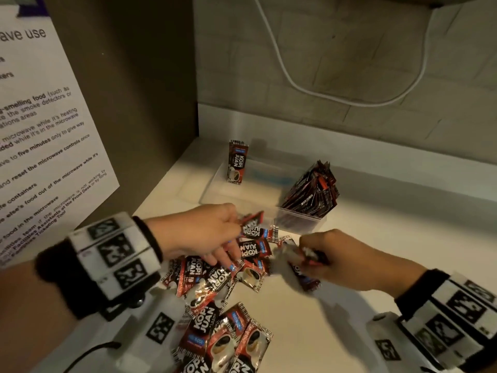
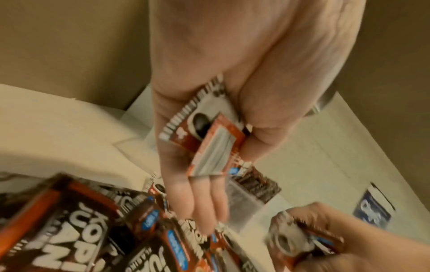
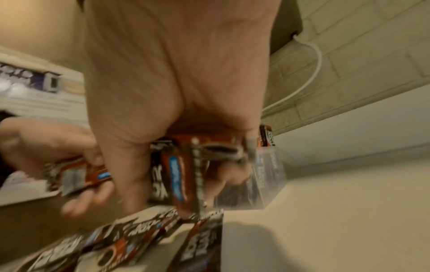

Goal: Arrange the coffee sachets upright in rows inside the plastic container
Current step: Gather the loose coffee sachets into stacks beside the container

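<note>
Your left hand (image 1: pixel 199 232) grips a small stack of sachets (image 2: pixel 209 139) between thumb and curled forefinger, while its other fingers (image 2: pixel 197 206) stretch down towards the loose sachets (image 1: pixel 215 292) scattered flat on the white counter (image 1: pixel 336 319). Your right hand (image 1: pixel 341 259) is closed round its own few sachets (image 3: pixel 179 171), thumb on one face and fingers on the other; the blur hides how many it holds.

Just beyond both hands stands the plastic container (image 1: pixel 301 224), clear-walled, with a packed bundle of sachets (image 1: pixel 312 192) upright at its right end, leaning a little to the left. At the far left corner a single sachet (image 1: pixel 237 161) stands upright on its own. Between the two the container looks unfilled, so most of the rows are, by my reckoning, yet to be built.

These packets should be light and thin, with glossy film that probably slides against itself, so a stack may fan out or slip if you pinch it loosely. Take them across the flat faces near the middle, edges squared, not by the crimped ends. They will likely flop, so set each batch against the standing bundle or a wall for support
</note>
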{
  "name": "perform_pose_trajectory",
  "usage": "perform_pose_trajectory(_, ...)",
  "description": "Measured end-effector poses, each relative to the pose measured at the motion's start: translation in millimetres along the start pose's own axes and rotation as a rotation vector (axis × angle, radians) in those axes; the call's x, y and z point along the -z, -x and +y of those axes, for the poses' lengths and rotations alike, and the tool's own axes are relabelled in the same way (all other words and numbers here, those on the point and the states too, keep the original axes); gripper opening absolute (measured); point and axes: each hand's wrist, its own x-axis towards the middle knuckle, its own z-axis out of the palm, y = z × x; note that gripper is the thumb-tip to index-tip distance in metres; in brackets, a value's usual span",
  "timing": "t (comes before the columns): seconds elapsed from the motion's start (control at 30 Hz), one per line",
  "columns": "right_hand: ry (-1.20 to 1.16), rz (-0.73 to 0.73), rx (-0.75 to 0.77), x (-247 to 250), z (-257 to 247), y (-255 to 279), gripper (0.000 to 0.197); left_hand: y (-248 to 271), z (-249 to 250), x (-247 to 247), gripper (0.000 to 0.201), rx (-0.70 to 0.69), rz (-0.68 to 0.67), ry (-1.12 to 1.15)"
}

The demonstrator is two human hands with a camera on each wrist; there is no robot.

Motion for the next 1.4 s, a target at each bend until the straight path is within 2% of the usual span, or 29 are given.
perform_pose_trajectory(0.07,-0.083,0.082,-0.076,0.5,2.8,-2.9,0.035,9.6,-8.3,6.7,0.016,0.001,0.009,0.058)
perform_pose_trajectory(0.17,-0.093,0.114,-0.165,-7.6,-1.0,-9.3,0.018,19.2,-21.3,7.8,0.018,0.001,0.053,-0.021)
perform_pose_trajectory(0.2,-0.058,0.113,-0.207,-11.9,-2.7,-12.6,0.019,21.8,-24.3,6.9,0.019,0.012,0.056,-0.038)
perform_pose_trajectory(0.27,0.043,0.062,-0.306,-22.7,-3.7,-19.7,0.045,27.9,-28.2,2.8,0.019,0.043,0.055,-0.135)
perform_pose_trajectory(0.3,0.100,0.041,-0.341,-27.7,-5.1,-23.2,0.049,31.5,-29.8,0.2,0.018,0.051,0.055,-0.234)
perform_pose_trajectory(0.37,0.176,0.016,-0.377,-34.4,-6.5,-26.5,0.042,33.1,-33.5,-6.8,0.024,0.046,0.056,-0.402)
perform_pose_trajectory(0.43,0.195,0.003,-0.364,-34.4,-5.2,-27.4,0.028,30.4,-36.7,-13.8,0.034,0.037,0.051,-0.539)
perform_pose_trajectory(0.53,0.156,-0.096,-0.408,-27.7,-0.4,-22.7,0.024,20.6,-42.6,-21.1,0.040,0.031,0.064,-0.739)
perform_pose_trajectory(0.6,0.135,-0.097,-0.441,-21.9,4.6,-15.5,0.028,16.0,-43.4,-22.6,0.040,0.035,0.070,-0.774)
perform_pose_trajectory(0.67,0.130,-0.038,-0.392,-14.3,7.7,-6.8,0.030,13.8,-41.6,-21.8,0.037,0.031,0.069,-0.754)
perform_pose_trajectory(0.77,0.003,0.040,-0.186,-3.6,-3.3,7.4,0.031,11.6,-37.6,-16.6,0.023,0.000,0.075,-0.699)
perform_pose_trajectory(0.83,-0.225,-0.001,-0.032,-3.4,-21.2,14.6,0.026,10.9,-35.0,-11.8,0.010,-0.017,0.056,-0.637)
perform_pose_trajectory(0.9,-0.336,-0.056,0.104,-10.8,-41.2,19.0,0.030,12.4,-32.3,-7.3,0.008,-0.013,0.041,-0.553)
perform_pose_trajectory(1.0,-0.282,-0.134,0.248,-25.7,-63.8,18.8,0.051,17.9,-31.5,-3.6,0.006,-0.003,0.059,-0.460)
perform_pose_trajectory(1.1,-0.031,-0.181,0.402,-42.4,-73.1,11.2,0.061,25.9,-35.4,-8.0,0.013,0.026,0.042,-0.568)
perform_pose_trajectory(1.23,0.174,-0.255,0.454,-57.3,-77.7,1.4,0.059,34.8,-40.9,-24.6,0.033,0.029,0.000,-0.756)
perform_pose_trajectory(1.4,0.206,-0.237,0.304,-56.0,-64.9,-3.2,0.062,30.9,-44.0,-36.2,0.039,-0.003,0.039,-0.860)
